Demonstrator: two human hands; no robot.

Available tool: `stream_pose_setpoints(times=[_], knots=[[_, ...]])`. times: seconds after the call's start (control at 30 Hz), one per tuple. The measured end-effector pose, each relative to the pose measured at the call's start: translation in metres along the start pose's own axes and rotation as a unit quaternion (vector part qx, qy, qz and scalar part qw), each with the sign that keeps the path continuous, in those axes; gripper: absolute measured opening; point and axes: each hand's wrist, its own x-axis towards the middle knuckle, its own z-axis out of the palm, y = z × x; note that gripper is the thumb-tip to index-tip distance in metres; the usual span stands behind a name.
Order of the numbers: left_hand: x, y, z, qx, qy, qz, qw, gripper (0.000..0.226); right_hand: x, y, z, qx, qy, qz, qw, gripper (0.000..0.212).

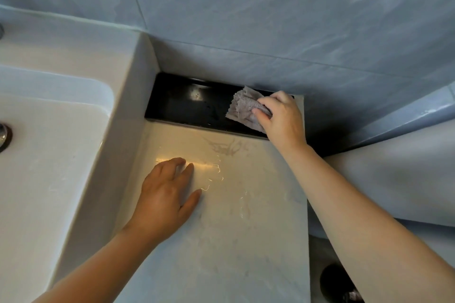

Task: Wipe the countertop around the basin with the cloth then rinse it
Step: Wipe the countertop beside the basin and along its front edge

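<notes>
At one o'clock on the countertop (221,216), the right hand (283,118) pinches the cloth (242,108) against the black tray (187,105), mid-wipe, left hand (167,194) spread flat; next, presumably, sweeping toward the basin (49,155).

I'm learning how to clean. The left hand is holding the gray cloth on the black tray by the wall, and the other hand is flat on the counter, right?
Not quite. The head view shows the right hand holding the gray cloth on the black tray by the wall. It is the left hand that lies flat on the counter.
</notes>
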Motion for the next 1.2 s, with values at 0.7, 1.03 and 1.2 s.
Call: stream_pose_setpoints(times=[0.7, 1.03, 1.2], knots=[[0.000, -0.004, -0.002, 0.072, -0.031, 0.041, 0.996, 0.077, -0.169, 0.009, -0.032, -0.106, -0.059, 0.138, 0.983, 0.066], [-0.003, 0.003, 0.002, 0.077, -0.022, 0.033, 0.996, 0.081, -0.142, -0.001, -0.020, -0.118, 0.016, 0.207, 0.971, 0.036], [-0.003, 0.004, 0.004, 0.080, -0.015, 0.028, 0.996, 0.082, -0.147, 0.005, -0.012, -0.058, 0.069, 0.208, 0.974, 0.039]])
